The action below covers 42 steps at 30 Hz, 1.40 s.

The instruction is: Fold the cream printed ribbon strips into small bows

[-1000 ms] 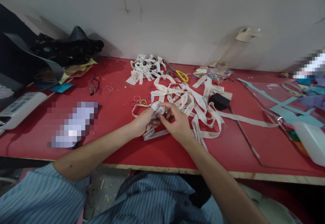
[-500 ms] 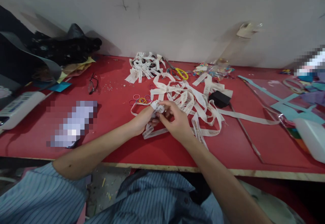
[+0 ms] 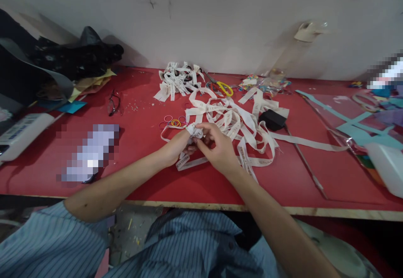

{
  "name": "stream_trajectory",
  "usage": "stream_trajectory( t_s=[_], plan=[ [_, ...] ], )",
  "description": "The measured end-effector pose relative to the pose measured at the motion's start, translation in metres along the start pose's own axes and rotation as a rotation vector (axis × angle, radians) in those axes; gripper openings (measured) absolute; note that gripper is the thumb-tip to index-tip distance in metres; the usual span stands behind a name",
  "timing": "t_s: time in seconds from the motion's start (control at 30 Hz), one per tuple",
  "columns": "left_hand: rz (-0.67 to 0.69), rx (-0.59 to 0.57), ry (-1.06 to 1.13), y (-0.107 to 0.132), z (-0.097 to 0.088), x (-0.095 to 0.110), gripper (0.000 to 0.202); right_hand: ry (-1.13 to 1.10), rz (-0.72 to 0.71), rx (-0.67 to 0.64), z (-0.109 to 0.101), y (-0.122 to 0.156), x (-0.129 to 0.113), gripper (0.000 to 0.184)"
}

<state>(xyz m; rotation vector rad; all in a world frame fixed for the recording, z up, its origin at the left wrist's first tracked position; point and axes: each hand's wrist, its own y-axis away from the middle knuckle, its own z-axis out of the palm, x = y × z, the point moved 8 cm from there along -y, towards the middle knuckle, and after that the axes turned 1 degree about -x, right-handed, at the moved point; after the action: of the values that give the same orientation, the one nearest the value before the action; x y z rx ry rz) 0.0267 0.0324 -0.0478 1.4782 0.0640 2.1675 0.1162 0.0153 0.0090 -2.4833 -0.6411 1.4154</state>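
Gathered white printed ribbon (image 3: 195, 132) is bunched between my two hands, just above the red table. My left hand (image 3: 180, 145) is closed around its lower part, the fingers mostly hidden. From the right, my right hand (image 3: 217, 143) pinches the folds with thumb and fingers. A tail of the ribbon hangs below the hands. Behind and to the right lies a loose tangle of the same printed ribbon (image 3: 233, 116). Several small coloured rubber bands (image 3: 174, 122) lie just beyond my left hand.
Scissors with yellow handles (image 3: 224, 89) lie behind the tangle, beside a heap of tied ribbon pieces (image 3: 178, 78). A black block (image 3: 272, 120) rests on the ribbon. Left are a blurred phone (image 3: 91, 152) and eyeglasses (image 3: 113, 103); light blue strips (image 3: 355, 127) lie right.
Both hands stay nearly in place on the bunched ribbon, with the right fingers shifted slightly. The whole view has tilted a little; nothing was let go.
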Motion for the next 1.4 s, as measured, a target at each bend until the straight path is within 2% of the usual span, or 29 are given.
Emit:
stream_trajectory(
  t_s=[0.47, 0.97, 1.4],
  plan=[
    [0.004, -0.030, -0.040, 0.0005, 0.0021, 0.0012, 0.036, -0.025, 0.001, -0.032, 0.0020, -0.0004, 0.0015, 0.035],
    [-0.024, 0.008, -0.045, 0.0009, 0.0017, 0.0020, 0.035, 0.006, 0.013, -0.053, 0.0025, -0.0012, 0.0014, 0.034],
    [-0.018, -0.038, -0.037, 0.0006, 0.0035, 0.0014, 0.034, 0.020, 0.022, -0.069, 0.0028, -0.0016, 0.0017, 0.036]
  ],
)
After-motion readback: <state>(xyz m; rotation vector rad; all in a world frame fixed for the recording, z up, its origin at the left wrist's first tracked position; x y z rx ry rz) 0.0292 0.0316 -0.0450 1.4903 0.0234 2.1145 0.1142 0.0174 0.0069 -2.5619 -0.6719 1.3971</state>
